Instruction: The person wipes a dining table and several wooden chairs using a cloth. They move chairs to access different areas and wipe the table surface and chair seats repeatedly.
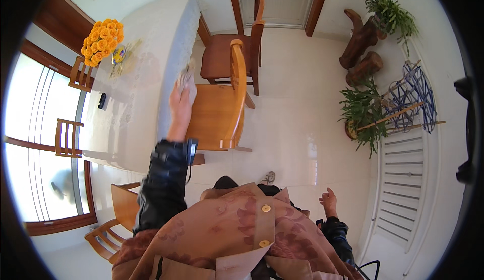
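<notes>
My left hand [181,100] grips a light-coloured cloth [186,79], blurred by motion, above the seat of a light wooden chair [210,113] and beside the hanging edge of the tablecloth [170,72]. A dark wooden chair [227,57] with a brown seat stands just beyond it. My right hand [329,200] hangs low at my right side over the tiled floor, away from any object, with its fingers partly curled and nothing seen in it.
The covered table [140,83] bears orange flowers [102,42] and a small black object [101,100]. More chairs [126,206] stand left. Along the right wall are potted plants [365,113], carved wood pieces [359,45], a blue woven frame [412,98] and a radiator [402,187].
</notes>
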Demonstrator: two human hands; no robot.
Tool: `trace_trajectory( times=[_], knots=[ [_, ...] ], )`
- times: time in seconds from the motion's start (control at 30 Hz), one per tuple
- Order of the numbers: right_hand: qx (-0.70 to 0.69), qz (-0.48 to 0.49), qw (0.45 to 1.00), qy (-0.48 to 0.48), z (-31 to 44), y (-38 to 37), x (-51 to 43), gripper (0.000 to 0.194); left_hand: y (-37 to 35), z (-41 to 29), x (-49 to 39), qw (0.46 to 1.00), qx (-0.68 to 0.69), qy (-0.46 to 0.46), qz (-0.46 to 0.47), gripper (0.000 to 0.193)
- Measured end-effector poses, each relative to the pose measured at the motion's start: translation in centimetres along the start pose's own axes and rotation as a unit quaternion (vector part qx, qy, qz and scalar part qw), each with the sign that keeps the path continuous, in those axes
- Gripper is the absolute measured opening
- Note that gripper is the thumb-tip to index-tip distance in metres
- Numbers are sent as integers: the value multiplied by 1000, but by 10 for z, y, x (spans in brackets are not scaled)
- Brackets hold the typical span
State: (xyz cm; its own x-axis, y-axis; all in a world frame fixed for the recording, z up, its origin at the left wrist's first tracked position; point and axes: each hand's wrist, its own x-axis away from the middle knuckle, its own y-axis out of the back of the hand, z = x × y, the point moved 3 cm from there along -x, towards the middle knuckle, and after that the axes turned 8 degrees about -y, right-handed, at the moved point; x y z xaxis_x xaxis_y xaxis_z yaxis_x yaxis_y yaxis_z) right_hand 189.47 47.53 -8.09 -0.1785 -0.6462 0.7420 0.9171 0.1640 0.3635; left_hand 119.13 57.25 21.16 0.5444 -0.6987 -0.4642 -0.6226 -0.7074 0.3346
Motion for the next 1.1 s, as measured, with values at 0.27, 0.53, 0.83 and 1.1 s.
trace_trajectory(
  times=[0.27,0.53,0.83,1.1],
  knots=[
    [-44,6,999,-6,-26,31,-16,57,-213,29,-79,904,-301,-226,203,59],
    [56,13,997,-60,16,71,-21,55,-242,51,-93,852,-373,-218,294,49],
    [80,37,992,-87,161,120,-120,54,-240,36,-99,864,-358,-166,311,55],
    [207,146,967,32,326,130,-293,37,-236,34,-101,868,-365,-169,290,53]
  ],
)
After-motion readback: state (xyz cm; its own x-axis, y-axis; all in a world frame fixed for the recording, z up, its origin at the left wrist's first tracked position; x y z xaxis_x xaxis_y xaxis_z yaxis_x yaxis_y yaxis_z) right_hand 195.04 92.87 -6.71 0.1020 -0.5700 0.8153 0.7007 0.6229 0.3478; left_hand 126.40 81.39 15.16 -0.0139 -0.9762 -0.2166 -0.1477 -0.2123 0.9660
